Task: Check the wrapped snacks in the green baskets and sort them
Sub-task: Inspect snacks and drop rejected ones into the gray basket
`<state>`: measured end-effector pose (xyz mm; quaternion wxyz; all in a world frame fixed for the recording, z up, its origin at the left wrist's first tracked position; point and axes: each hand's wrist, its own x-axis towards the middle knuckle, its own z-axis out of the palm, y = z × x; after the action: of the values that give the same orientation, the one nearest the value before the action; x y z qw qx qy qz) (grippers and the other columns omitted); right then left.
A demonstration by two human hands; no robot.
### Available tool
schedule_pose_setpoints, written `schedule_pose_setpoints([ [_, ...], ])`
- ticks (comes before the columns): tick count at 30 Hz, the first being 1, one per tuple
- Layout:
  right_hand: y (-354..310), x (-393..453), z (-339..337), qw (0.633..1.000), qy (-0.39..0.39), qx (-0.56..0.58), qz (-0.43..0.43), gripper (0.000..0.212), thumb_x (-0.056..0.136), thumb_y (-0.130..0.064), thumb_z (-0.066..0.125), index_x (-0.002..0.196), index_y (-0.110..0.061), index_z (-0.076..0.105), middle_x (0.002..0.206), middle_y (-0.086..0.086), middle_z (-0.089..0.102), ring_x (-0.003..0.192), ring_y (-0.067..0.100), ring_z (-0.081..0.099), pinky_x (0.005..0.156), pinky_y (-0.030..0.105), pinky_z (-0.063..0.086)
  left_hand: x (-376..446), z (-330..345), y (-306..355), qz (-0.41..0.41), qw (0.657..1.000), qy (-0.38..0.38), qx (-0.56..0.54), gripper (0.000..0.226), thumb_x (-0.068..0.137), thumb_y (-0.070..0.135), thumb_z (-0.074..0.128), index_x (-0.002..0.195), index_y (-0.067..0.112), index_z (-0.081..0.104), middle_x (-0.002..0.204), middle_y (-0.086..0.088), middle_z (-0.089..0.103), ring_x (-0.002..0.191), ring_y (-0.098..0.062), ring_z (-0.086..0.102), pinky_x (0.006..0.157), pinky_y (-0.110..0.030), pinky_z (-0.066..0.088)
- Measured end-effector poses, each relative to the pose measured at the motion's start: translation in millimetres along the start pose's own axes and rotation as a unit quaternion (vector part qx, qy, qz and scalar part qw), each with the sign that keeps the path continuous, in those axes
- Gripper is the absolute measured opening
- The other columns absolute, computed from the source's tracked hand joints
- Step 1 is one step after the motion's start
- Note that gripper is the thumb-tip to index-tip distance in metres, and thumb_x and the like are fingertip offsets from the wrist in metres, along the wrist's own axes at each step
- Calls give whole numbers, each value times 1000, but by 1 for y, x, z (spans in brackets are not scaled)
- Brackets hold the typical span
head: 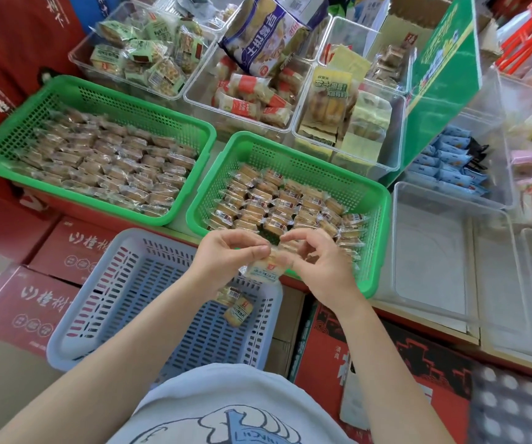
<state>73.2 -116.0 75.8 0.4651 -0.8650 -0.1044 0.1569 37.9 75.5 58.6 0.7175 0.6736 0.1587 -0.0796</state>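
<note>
While both hands pinch one wrapped snack (263,270) between them, the sorting looks to be at an early stage. The left hand (226,254) grips the packet's left end with thumb and curled fingers, and the right hand (319,267) grips its right end the same way; the packet hangs above the far right corner of the blue-grey basket (104,315), just at the near edge of the right green basket (377,238). It appears to be under inspection, turned label-up toward the camera.

Only two packets (236,302) lie in the blue-grey basket, close to its far right corner, so very few pieces seem to have been set aside. That basket rests on red cartons (24,302) nearer than the counter.

Beyond the hands, the right green basket holds many wrapped snacks (290,203) in loose rows, with a small bare patch of mesh near its near edge. Most of it probably remains to be checked. To its left, the left green basket (98,100) is packed with tidy rows that reach nearly every edge; whether those have been checked cannot be told.

Farther back, clear plastic bins (194,91) hold other packaged snacks, and empty-looking clear bins (434,251) sit toward the counter's right edge.
</note>
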Motion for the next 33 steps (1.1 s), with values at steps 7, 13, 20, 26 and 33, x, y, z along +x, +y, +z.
schedule_pose_setpoints([
  [7, 14, 16, 5, 995, -59, -71, 29, 21, 83, -28, 80, 101, -26, 69, 99, -13, 61, 86, 1, 54, 75, 21, 43, 19, 10, -16, 25, 996, 67, 61, 10, 84, 14, 81, 81, 8, 74, 83, -5, 76, 72, -9, 68, 69, -27, 58],
  [13, 36, 39, -3, 993, 62, -40, 96, 21, 88, -17, 71, 100, -25, 57, 99, -7, 61, 87, 13, 58, 66, 19, 44, 59, -10, -46, 40, 907, -12, 418, 33, 104, 30, 53, 133, 19, 63, 137, 3, 61, 127, -12, 54, 103, -30, 44],
  [20, 63, 75, 35, 982, 27, -175, 60, 21, 90, -15, 70, 110, -14, 63, 104, -1, 66, 94, 19, 62, 74, 30, 49, 87, -20, -76, 25, 740, -156, 654, 70, 101, 67, 18, 159, 29, 27, 170, 4, 11, 157, -14, 1, 125, -48, -7],
  [26, 66, 85, 66, 945, 6, -328, -17, 14, 94, -3, 59, 108, -6, 59, 101, 10, 60, 96, 27, 54, 76, 31, 42, 91, -21, -83, 18, 744, -136, 654, 73, 99, 71, 16, 158, 30, 27, 169, 5, 15, 156, -12, 5, 124, -50, -10],
  [33, 75, 109, 72, 930, -69, -361, 5, 21, 95, -6, 52, 116, -9, 54, 111, 7, 60, 103, 27, 55, 79, 34, 45, 91, -21, -88, 37, 764, -107, 635, 76, 98, 72, 20, 156, 25, 33, 167, 4, 24, 155, -13, 14, 124, -47, -8],
])
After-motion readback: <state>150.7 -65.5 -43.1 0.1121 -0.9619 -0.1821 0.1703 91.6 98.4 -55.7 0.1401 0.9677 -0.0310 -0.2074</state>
